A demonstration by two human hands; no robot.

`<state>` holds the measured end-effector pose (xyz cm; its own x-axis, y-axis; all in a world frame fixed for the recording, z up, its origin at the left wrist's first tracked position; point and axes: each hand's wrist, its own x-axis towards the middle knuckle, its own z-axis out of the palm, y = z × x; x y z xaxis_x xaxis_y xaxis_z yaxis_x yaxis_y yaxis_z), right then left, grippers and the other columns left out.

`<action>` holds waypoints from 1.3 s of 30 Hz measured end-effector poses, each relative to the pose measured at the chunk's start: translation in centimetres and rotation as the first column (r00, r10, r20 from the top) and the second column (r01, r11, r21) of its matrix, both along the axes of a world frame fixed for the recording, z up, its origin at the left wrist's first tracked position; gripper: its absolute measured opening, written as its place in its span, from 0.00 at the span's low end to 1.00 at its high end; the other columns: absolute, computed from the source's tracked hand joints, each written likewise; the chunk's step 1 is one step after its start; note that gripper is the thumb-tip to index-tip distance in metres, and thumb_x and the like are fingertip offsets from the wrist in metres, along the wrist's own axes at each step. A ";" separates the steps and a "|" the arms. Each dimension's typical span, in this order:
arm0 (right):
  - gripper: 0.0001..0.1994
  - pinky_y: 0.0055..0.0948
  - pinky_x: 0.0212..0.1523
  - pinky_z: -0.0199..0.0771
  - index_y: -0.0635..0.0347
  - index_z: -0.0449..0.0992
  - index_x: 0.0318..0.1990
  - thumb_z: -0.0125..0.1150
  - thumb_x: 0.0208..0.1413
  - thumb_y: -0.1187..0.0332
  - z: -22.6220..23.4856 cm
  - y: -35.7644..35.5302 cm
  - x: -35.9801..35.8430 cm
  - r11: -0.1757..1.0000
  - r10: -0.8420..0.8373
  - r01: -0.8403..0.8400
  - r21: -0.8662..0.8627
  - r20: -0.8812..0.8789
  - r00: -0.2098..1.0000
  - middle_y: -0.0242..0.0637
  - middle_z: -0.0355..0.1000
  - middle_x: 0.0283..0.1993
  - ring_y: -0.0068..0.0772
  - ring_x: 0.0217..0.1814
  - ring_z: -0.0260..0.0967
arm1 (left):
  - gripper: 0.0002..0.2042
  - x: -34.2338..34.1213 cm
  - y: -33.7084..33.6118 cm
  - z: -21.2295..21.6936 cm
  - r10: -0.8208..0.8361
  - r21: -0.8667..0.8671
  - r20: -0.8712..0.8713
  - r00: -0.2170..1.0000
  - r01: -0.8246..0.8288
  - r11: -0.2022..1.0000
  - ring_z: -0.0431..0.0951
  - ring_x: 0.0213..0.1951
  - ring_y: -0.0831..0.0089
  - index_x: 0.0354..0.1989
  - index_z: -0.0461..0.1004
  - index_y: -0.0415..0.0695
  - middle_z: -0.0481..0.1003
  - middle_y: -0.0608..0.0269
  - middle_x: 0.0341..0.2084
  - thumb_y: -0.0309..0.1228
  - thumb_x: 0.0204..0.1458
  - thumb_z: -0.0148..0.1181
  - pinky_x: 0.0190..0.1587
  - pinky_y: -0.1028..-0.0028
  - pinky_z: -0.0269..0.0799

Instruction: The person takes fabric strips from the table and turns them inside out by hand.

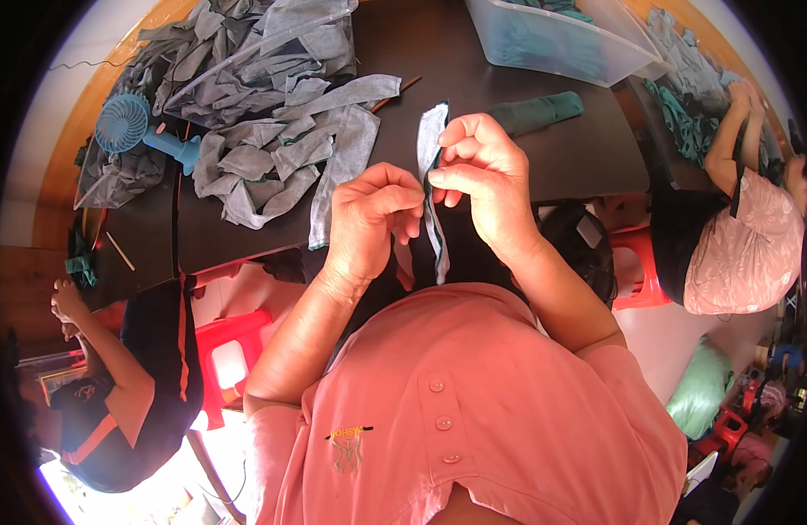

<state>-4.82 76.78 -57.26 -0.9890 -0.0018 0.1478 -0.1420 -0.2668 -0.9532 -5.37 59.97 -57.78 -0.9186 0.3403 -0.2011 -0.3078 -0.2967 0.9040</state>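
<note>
A narrow grey fabric strip [431, 131] with a dark green edge hangs upright in front of my chest, at the near side of the dark table. My right hand [487, 166] pinches its edge between thumb and forefinger. Slightly lower, the closed fingers of my left hand [375, 210] meet the same strip; their tips are partly hidden. To the left of my hands lies a loose heap of grey fabric pieces [272, 157], some showing green edges. A dark green fabric piece [539, 112] lies on the table beyond my right hand.
Clear plastic bags of grey pieces [255, 66] fill the far left, beside a blue handheld fan [123, 122]. A translucent bin [578, 66] holds green cloth at the far right. Co-workers sit on both sides, near red stools [233, 359]. A thin stick [121, 251] lies at left.
</note>
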 end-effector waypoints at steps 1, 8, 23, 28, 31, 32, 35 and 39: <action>0.13 0.15 0.22 0.65 0.60 0.68 0.40 0.59 0.49 0.84 0.0 0.0 0.0 0.999 0.010 -0.009 -0.030 0.009 1.000 0.28 0.69 0.27 0.15 0.25 0.66 | 0.03 0.1 0.2 0.1 0.001 0.001 0.001 1.000 -0.001 1.000 0.72 0.19 0.80 0.28 0.74 0.38 0.76 0.63 0.21 0.25 0.49 0.60 0.19 0.81 0.64; 0.12 0.15 0.22 0.65 0.61 0.69 0.39 0.60 0.48 0.84 0.0 0.0 -0.2 0.998 -0.054 0.055 0.039 -0.032 0.998 0.29 0.70 0.29 0.15 0.26 0.67 | 0.06 0.4 0.8 0.6 0.031 -0.260 -0.298 0.954 -0.112 0.959 0.71 0.20 0.84 0.33 0.76 0.38 0.78 0.66 0.23 0.28 0.54 0.62 0.20 0.83 0.63; 0.14 0.18 0.26 0.68 0.62 0.68 0.41 0.61 0.48 0.83 0.2 0.0 0.3 0.998 -0.042 0.039 0.053 0.072 0.997 0.31 0.72 0.29 0.18 0.28 0.70 | 0.04 -0.2 0.6 -0.1 0.097 -0.205 -0.155 0.983 -0.128 0.970 0.67 0.16 0.84 0.28 0.76 0.38 0.74 0.66 0.17 0.26 0.51 0.61 0.18 0.83 0.59; 0.15 0.18 0.28 0.67 0.63 0.67 0.40 0.59 0.45 0.86 -0.8 0.0 0.3 0.974 0.046 -0.041 0.221 -0.019 0.999 0.33 0.71 0.27 0.16 0.28 0.68 | 0.05 0.0 0.9 -0.3 0.111 -0.189 -0.121 0.986 -0.133 0.973 0.68 0.16 0.84 0.29 0.76 0.38 0.73 0.67 0.17 0.27 0.52 0.60 0.17 0.83 0.59; 0.14 0.19 0.25 0.66 0.63 0.68 0.38 0.58 0.43 0.86 -0.6 0.1 0.2 0.982 0.019 -0.015 0.186 -0.018 1.000 0.33 0.71 0.26 0.16 0.26 0.67 | 0.06 -0.1 0.8 -0.3 0.089 -0.152 -0.075 0.993 -0.100 0.983 0.68 0.16 0.83 0.29 0.75 0.38 0.73 0.67 0.17 0.28 0.52 0.59 0.17 0.82 0.59; 0.13 0.19 0.24 0.65 0.63 0.68 0.37 0.58 0.43 0.86 -0.5 0.1 0.2 0.990 0.019 -0.020 0.142 0.009 1.000 0.33 0.72 0.26 0.17 0.25 0.66 | 0.06 -0.1 0.6 -0.4 0.061 -0.126 -0.054 0.997 -0.067 0.990 0.68 0.16 0.83 0.29 0.75 0.38 0.73 0.67 0.18 0.28 0.52 0.60 0.16 0.82 0.59; 0.13 0.19 0.22 0.63 0.61 0.68 0.34 0.58 0.41 0.86 -0.9 0.6 -0.5 0.995 0.085 -0.076 -0.059 0.172 0.981 0.35 0.73 0.26 0.18 0.24 0.66 | 0.07 -0.1 0.5 -0.4 0.029 -0.057 0.000 1.000 -0.029 0.998 0.68 0.16 0.82 0.29 0.74 0.39 0.73 0.67 0.19 0.29 0.52 0.61 0.16 0.82 0.60; 0.11 0.20 0.21 0.64 0.60 0.69 0.33 0.60 0.43 0.85 -0.8 0.7 -0.3 0.997 -0.014 0.024 -0.069 0.141 0.990 0.35 0.74 0.26 0.19 0.24 0.67 | 0.08 0.9 1.0 0.0 0.061 -0.239 -0.126 0.990 -0.089 0.967 0.69 0.17 0.82 0.28 0.72 0.39 0.73 0.66 0.20 0.29 0.50 0.65 0.17 0.80 0.63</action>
